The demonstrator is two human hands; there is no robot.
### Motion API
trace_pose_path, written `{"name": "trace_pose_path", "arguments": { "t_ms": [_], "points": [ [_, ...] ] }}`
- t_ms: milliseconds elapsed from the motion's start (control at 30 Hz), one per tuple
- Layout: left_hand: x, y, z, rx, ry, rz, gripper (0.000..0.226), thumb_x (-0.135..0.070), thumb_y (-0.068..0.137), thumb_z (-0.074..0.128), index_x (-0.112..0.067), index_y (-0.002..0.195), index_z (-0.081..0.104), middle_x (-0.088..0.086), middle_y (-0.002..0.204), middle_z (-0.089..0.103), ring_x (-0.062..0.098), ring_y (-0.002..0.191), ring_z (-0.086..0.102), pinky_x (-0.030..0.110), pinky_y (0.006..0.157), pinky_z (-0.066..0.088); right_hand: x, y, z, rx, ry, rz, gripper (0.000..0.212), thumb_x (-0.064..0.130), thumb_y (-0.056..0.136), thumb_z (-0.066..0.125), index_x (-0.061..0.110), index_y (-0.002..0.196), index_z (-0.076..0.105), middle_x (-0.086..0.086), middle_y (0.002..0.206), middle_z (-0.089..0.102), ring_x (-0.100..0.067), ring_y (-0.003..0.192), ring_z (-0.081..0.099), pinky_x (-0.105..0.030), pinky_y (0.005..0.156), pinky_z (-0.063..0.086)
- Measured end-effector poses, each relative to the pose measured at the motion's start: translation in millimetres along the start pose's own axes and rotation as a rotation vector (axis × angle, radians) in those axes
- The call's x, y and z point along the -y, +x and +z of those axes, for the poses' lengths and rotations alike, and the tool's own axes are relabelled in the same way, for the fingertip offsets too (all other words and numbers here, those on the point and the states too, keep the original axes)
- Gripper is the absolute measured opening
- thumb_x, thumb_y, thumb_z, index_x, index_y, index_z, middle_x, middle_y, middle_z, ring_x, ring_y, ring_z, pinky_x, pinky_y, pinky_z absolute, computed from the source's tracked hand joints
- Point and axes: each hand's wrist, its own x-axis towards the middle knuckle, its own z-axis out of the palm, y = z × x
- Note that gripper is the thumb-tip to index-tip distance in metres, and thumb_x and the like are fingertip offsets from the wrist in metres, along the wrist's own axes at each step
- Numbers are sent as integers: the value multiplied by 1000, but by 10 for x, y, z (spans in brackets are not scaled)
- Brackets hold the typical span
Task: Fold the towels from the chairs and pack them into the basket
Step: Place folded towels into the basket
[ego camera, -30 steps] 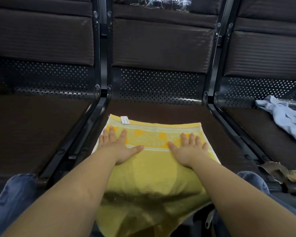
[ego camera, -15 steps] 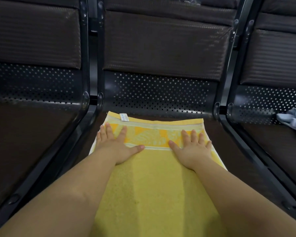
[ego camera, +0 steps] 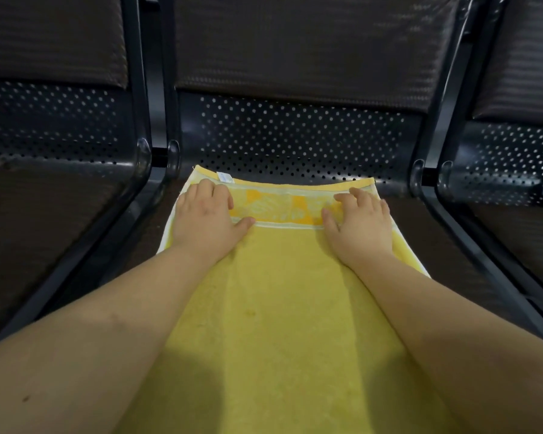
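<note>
Yellow towel [ego camera: 282,308] edge now sits under your curled fingertips: both your left hand [ego camera: 206,219] and right hand [ego camera: 359,225] have slid from flat on the patterned band up to its far hem, fingers bent, on the middle chair seat [ego camera: 445,261].

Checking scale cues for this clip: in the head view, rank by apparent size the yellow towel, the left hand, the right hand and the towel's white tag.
1. yellow towel
2. left hand and right hand, alike
3. white tag

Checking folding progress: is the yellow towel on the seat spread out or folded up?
Spread out: the yellow towel lies flat along the seat.
</note>
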Motion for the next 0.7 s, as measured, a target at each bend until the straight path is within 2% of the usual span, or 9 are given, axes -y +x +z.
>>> {"name": "trace_pose_path", "arguments": {
  "t_ms": [67, 133, 233, 367, 467, 533, 600, 633, 700],
  "points": [
    [-35, -66, -81, -2, 1, 42, 34, -49, 88, 57, -16, 98, 55, 3, 109, 49, 23, 109, 44, 31, 95, 26, 46, -99, -105, 12, 88, -85, 40, 38, 98, 40, 17, 130, 52, -5, 136, 50, -23, 128, 40, -37, 111, 25],
    [-82, -152, -189, 83, -3, 68, 32, -48, 92, 51, -17, 99, 57, 2, 110, 49, 23, 110, 45, 33, 95, 29, 119, -229, -242, 93, 153, -133, 33, 35, 98, 43, 19, 123, 58, -3, 125, 57, -21, 119, 47, -34, 99, 37],
    [-206, -342, -418, 367, 46, 99, 46, -56, 94, 41, -20, 120, 54, 4, 128, 46, 24, 121, 42, 37, 103, 33, 298, -412, -467, 251, 167, -129, 35, 39, 97, 45, 23, 126, 56, -1, 131, 53, -20, 121, 46, -34, 93, 42],
    [-338, -751, -748, 748, 147, 153, 76, -68, 89, 34, -22, 149, 25, 6, 156, 21, 27, 141, 23, 43, 114, 23, 499, -854, -700, 446, 95, -167, 59, 53, 91, 48, 27, 143, 38, -3, 148, 37, -22, 135, 35, -38, 108, 34],
    [-252, -1096, -991, 886, 155, 164, 80, -65, 91, 36, -23, 153, 7, 5, 161, 1, 25, 147, 8, 41, 119, 13, 458, -1273, -853, 666, -79, -189, 74, 60, 90, 45, 27, 151, 20, -5, 158, 14, -24, 145, 15, -41, 117, 20],
    [-116, -1271, -1196, 943, 174, 130, 81, -61, 93, 38, -20, 154, 4, 5, 161, -2, 24, 148, 7, 37, 119, 12, 366, -1436, -999, 783, -91, -92, 79, 61, 90, 45, 26, 153, 13, -7, 159, 9, -28, 145, 15, -41, 117, 20],
    [74, -1385, -1383, 965, 204, 73, 77, -56, 94, 42, -12, 152, 16, 8, 159, 12, 25, 144, 21, 34, 116, 21, 247, -1542, -1144, 816, -99, -9, 82, 60, 90, 47, 22, 153, 12, -8, 158, 16, -30, 141, 24, -39, 114, 27],
    [182, -1422, -1456, 952, 220, 58, 69, -53, 95, 45, -8, 146, 32, 11, 153, 28, 26, 137, 34, 33, 111, 30, 180, -1589, -1208, 819, -108, 32, 83, 60, 89, 48, 20, 153, 13, -8, 157, 20, -30, 139, 29, -39, 112, 30],
    [389, -1480, -1549, 878, 207, 38, 40, -45, 94, 52, -9, 110, 59, 9, 118, 57, 23, 104, 55, 32, 92, 44, 48, -1679, -1322, 816, -144, 107, 82, 59, 90, 49, 17, 152, 16, -8, 154, 28, -29, 135, 36, -37, 107, 36]
  ]
}}
